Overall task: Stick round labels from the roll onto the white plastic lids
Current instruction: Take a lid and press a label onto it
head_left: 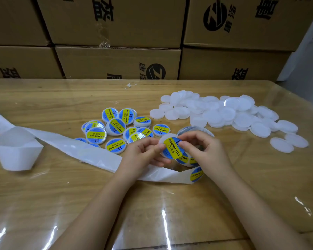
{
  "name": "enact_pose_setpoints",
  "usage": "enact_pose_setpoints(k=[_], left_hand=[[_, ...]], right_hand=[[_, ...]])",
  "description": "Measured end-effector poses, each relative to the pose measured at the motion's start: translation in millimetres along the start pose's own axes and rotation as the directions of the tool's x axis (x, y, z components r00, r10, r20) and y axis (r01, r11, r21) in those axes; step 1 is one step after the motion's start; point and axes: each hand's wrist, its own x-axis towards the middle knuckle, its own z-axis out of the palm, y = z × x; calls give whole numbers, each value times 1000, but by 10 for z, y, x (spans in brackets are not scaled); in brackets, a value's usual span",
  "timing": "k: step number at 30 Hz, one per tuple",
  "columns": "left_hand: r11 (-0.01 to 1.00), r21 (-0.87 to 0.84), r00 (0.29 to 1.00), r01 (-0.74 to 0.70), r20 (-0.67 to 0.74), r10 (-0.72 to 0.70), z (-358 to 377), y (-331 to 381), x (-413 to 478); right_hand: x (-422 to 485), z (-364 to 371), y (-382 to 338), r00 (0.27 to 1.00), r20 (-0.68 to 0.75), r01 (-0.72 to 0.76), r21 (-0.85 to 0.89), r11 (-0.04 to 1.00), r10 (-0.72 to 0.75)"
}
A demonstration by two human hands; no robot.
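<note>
Cardboard boxes (116,24), stacked two high with black print, wall off the far side. Wooden table (43,195) in front of them lies under a clear, glossy plastic sheet that catches the light.

White backing strip (70,147), stripped of labels, runs from the far left edge across to the centre. Its loose end stands curled into a cone-like loop at the left. The strip passes beneath the left forearm and carries on to a stretch that bears a blue-and-yellow label, just under the right wrist.

Pile of plain lids (224,114), white and unlabelled, is heaped at the right rear, with a few strays nearer the right edge. Finished lids (116,127), each with a blue-and-yellow "SOLDERING PASTE" sticker, are scattered centre-left, some overlapping.

Label roll (193,129) is mostly hidden behind the right hand; only its upper rim shows.

Left hand (143,152) has curled fingers and pinches the left edge of a white lid (163,140), held above the table at centre. Right hand (206,150) pinches the right edge of a round label (173,147) between thumb and forefinger. The label lies tilted across the lid's face and covers most of it.

Scrap of clear tape (131,85) sits at the far table edge.
</note>
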Motion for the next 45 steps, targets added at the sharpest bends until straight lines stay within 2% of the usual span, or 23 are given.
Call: enact_pose_setpoints(k=[13, 16, 21, 24, 26, 28, 31, 34, 38, 41, 45], left_hand=[[1000, 12, 1000, -9, 7, 9, 16, -10, -4], [1000, 3, 1000, -18, -3, 18, 26, -10, -8], [999, 14, 999, -46, 23, 46, 42, -6, -21], [998, 37, 998, -54, 34, 53, 60, -3, -19], [998, 38, 998, -57, 29, 56, 57, 1, -16], [997, 36, 998, -62, 25, 61, 38, 16, -16], [997, 31, 997, -65, 43, 64, 35, 44, -28], [997, 24, 996, -73, 56, 72, 79, 69, -51], [996, -48, 997, -71, 23, 72, 93, 82, -74], [995, -82, 998, -52, 26, 54, 91, 73, -80], [989, -141, 999, -35, 12, 37, 67, 45, -61]], right_hand=[[-15, 22, -16, 998, -17, 50, -105, 993, -52], [-18, 26, -8, 994, -21, 101, -183, 978, -107], [-25, 53, -11, 971, -41, 205, -372, 905, -236], [-27, 69, -16, 947, -34, 258, -506, 823, -318], [-30, 72, -14, 936, -39, 263, -582, 769, -350], [-29, 60, -8, 942, -88, 201, -622, 757, -323], [-21, 31, -29, 944, -147, 156, -590, 792, -295], [-62, 86, -70, 935, -107, 221, -566, 794, -337], [-58, 93, -79, 947, -83, 211, -567, 796, -310], [-28, 48, -92, 959, -8, 239, -514, 824, -283], [-12, -12, -88, 965, 180, 238, -278, 931, -193]])
